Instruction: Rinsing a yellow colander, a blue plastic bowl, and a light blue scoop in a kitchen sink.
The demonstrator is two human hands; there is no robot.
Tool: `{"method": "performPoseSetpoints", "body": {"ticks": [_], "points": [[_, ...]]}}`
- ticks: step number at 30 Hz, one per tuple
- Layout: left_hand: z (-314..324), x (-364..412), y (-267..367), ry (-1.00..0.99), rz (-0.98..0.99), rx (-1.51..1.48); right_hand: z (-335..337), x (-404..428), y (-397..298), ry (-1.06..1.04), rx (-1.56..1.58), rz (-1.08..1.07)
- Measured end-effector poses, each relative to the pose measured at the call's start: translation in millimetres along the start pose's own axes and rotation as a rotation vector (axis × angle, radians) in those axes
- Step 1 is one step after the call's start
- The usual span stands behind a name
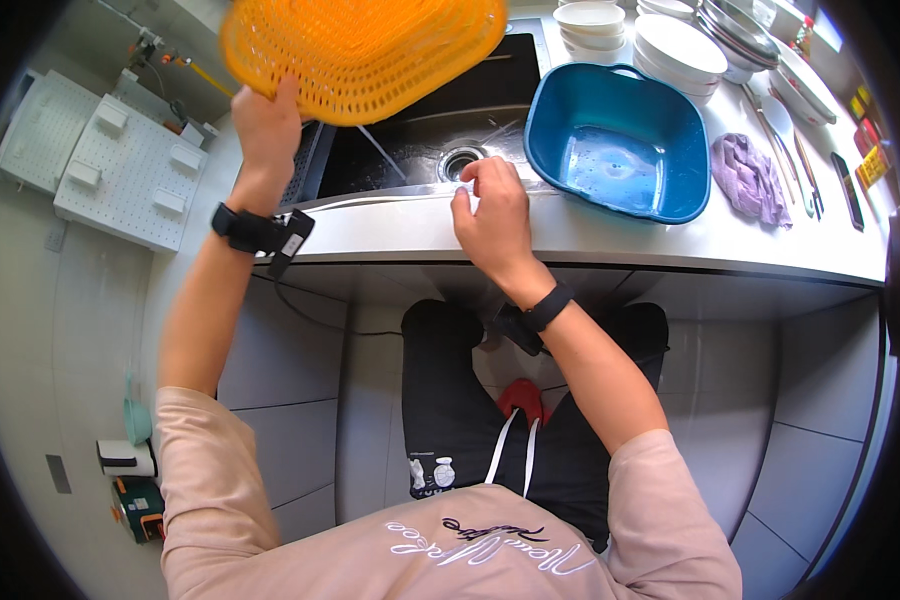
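My left hand (266, 124) grips the near left rim of an orange perforated plastic basket (367, 64), tilted and raised over the left part of the sink. My right hand (493, 214) is over the sink's front edge, its fingers curled, with nothing seen in it. Just behind its fingers is the drain (461, 159) of the dark sink basin (420, 139). To the right of this hand, a blue plastic basin (615, 142) sits on the counter beside the sink, with wet-looking marks on its bottom. The basket hides part of the sink and the faucet area.
White bowls (591, 26), stacked white dishes (679, 52) and metal bowls (739, 34) stand at the back right. A purple cloth (750, 178), a white spoon (780, 124), other utensils and a phone (846, 191) lie on the right counter. A cable hangs from my left wrist.
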State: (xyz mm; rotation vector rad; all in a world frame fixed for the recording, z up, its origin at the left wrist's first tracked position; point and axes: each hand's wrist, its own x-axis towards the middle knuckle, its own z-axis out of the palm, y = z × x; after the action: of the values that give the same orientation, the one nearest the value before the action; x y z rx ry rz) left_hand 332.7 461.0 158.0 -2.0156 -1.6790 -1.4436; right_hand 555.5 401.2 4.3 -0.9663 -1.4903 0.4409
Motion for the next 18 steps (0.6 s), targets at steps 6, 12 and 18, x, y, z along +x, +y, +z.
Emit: {"method": "performPoseSetpoints", "body": {"ticks": [6,12,18], "points": [[31.3,39.4,100.8,-0.391,-0.299,-0.673,-7.2,2.0,-1.3,-0.061,-0.036,-0.014],[98.1,27.8,134.6,-0.933,-0.488,-0.483,-13.8,2.6,-1.9,-0.062,-0.039,-0.038],[145.7,20.4,145.4,-1.066,-0.358,-0.263,-24.0,1.0,3.8,-0.09,-0.036,-0.027]]}}
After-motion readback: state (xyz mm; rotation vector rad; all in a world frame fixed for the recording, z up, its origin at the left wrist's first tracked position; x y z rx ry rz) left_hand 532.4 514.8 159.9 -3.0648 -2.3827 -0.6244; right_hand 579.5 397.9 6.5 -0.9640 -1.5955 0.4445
